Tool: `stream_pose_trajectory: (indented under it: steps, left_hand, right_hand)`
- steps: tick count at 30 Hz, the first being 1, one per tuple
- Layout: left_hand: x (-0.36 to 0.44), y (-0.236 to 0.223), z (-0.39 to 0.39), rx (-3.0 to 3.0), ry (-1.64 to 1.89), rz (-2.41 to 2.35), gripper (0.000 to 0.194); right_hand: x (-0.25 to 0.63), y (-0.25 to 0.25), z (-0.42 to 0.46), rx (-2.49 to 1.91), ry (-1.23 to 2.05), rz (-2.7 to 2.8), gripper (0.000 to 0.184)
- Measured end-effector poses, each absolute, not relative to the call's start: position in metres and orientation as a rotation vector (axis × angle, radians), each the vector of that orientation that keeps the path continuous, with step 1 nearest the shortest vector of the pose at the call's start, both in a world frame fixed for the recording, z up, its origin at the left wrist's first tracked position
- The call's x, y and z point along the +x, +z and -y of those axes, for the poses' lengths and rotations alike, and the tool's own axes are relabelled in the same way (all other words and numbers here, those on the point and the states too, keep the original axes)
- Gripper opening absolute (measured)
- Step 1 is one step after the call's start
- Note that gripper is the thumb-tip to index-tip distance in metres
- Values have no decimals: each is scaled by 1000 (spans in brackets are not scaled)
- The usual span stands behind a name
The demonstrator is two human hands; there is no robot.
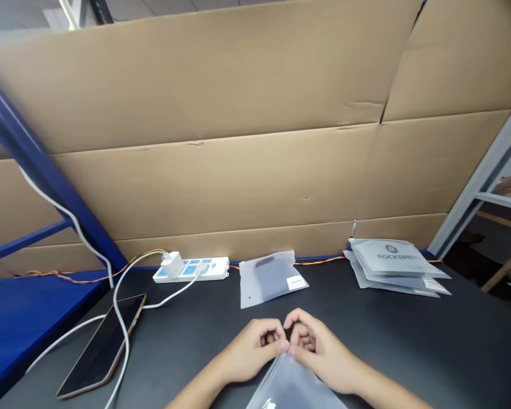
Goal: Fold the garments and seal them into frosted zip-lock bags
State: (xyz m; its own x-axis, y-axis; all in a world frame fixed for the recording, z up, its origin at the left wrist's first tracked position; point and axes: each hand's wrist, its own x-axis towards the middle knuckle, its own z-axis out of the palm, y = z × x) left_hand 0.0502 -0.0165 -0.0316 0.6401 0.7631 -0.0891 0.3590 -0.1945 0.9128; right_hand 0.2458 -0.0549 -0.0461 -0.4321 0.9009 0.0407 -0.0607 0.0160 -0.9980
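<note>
My left hand (251, 347) and my right hand (319, 346) meet at the near edge of the black table (409, 341). Both pinch the top edge of a frosted translucent zip bag (289, 383) that lies between my wrists, fingers curled against each other. A second frosted bag (270, 277) with a white label lies flat just beyond my hands. At the back right sits a small stack of grey printed bags (394, 264).
A white power strip (191, 268) with a plugged charger lies at the back left. Its white cable runs to a dark phone (104, 346) lying at the left. Cardboard sheets (238, 142) wall the back. A blue shelf frame (29, 159) stands at the left.
</note>
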Motion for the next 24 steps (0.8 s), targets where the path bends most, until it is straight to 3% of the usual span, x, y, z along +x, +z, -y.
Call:
stream_pose_trajectory:
  steps: [13,18,21,24]
  left_hand:
    - [8,-9,-6,2000,242,-862,32]
    - [15,-16,2,1947,373,-816,26]
    - [27,-28,8,1764,464,-753,28]
    - [29,-39,5,1555,613,-799,35]
  right_hand:
    - [315,-37,11,-1015,984,1296,35]
    - [310,-38,16,-1086,872,1405,22]
    - [301,-32,28,-1111,609,1575,11]
    - [297,-18,46,-1028,379,1983,33]
